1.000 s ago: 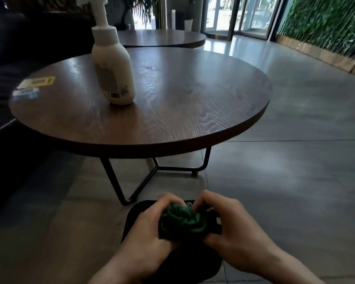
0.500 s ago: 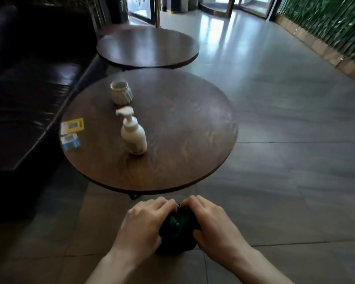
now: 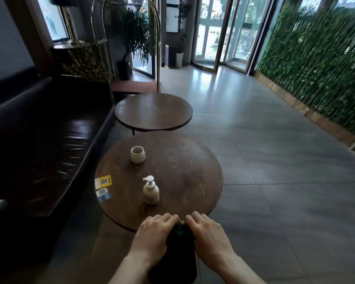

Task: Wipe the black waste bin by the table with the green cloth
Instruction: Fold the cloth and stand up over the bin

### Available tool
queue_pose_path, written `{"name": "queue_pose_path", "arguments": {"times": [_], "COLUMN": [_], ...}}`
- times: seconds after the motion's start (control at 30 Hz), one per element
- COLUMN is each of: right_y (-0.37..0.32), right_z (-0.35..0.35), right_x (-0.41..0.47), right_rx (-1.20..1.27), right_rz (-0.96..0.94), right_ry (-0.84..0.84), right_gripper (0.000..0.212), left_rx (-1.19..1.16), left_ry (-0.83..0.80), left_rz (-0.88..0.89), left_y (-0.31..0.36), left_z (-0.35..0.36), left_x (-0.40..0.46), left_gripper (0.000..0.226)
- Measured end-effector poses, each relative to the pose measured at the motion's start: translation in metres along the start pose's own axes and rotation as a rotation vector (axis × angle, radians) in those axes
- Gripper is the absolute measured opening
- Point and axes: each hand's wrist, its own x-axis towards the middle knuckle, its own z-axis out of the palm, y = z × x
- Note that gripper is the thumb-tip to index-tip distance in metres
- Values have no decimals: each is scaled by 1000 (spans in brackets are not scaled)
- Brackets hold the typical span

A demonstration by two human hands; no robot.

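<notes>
So both hands, left (image 3: 152, 234) and right (image 3: 208, 235), have their fingers curled round the green cloth (image 3: 180, 230) bunched between them, right on top of the black bin (image 3: 176, 263) standing on the floor at the near edge of the round bench (image 3: 193, 181), with a pump bottle (image 3: 151, 191) on it.

Green cloth (image 3: 180, 231), black waste bin (image 3: 175, 263), brown woodgrain table (image 3: 189, 177), cream pump bottle (image 3: 151, 191)

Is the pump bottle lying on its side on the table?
No, the pump bottle stands upright on the round table, its nozzle on top.
</notes>
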Motion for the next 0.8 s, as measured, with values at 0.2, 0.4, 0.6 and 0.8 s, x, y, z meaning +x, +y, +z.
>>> {"name": "queue_pose_path", "arguments": {"times": [0.2,0.4,0.6,0.8], "right_y": [-7,5,41,115], "right_z": [-18,-36,-43,-28], "right_x": [5,28,68,137], "right_rx": [-69,-89,-77,-43], "right_rz": [-1,22,27,30], "right_ry": [34,108,136,105], "right_gripper": [41,35,33,31], "left_rx": [31,92,109,127], "left_ry": [7,41,39,8], "left_rz": [14,7,-20,-65], "left_y": [-2,-6,-14,-28], "left_z": [-18,-36,-36,3], "left_x": [8,40,92,179], "left_gripper": [41,37,39,40]}}
